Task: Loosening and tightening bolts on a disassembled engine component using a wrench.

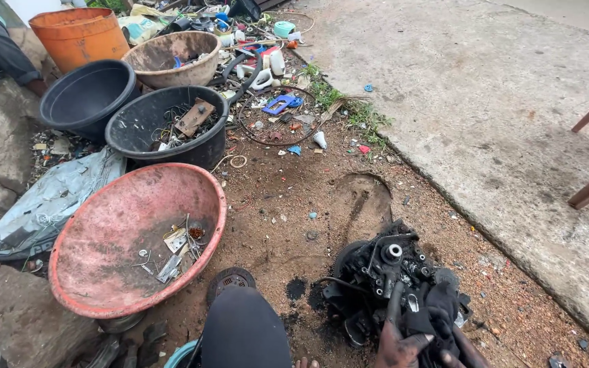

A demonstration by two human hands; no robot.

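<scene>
An oily black engine part (393, 279) is steadied on the dirt beside the red bowl (138, 238), gripped by one greasy hand (403, 344) with a dark rag (438, 310), seemingly for wiping.

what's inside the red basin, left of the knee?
The red basin holds a few scraps near its bottom: small pale metal plates, thin bent wires and a rusty brown bit, on a dark grimy patch. Its underside is hidden, as is anything beneath the scraps.
</scene>
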